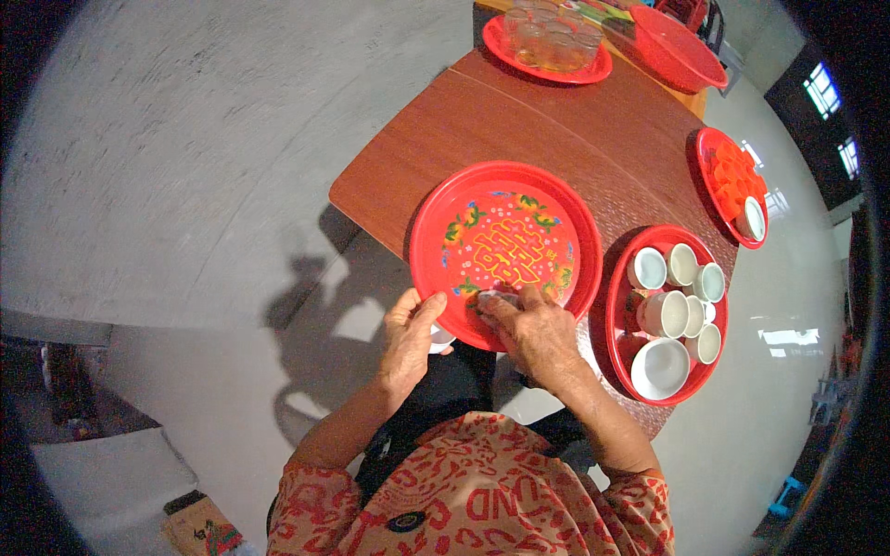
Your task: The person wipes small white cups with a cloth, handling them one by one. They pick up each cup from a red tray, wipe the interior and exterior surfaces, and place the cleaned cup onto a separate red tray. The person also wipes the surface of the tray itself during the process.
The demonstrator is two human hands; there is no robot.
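A round red tray point(505, 176) with flower decoration and yellow-outlined characters sits at the near edge of the brown table. My left hand point(406, 338) is closed on its near left rim, thumb on top. Below that hand shows a small part of something white point(439, 339), too hidden to name. Inside the tray, my right hand point(538, 335) presses a small greyish-white cloth point(498, 297) against the near part of the bottom. Its fingers are bent over the cloth and partly cover it.
To the right, another red tray point(612, 347) bears several white cups and a bowl. Farther back on the brown table point(417, 139) are a tray of orange-red items point(732, 176) with one white cup, a tray of clear glasses point(547, 46), and a red basin point(681, 56).
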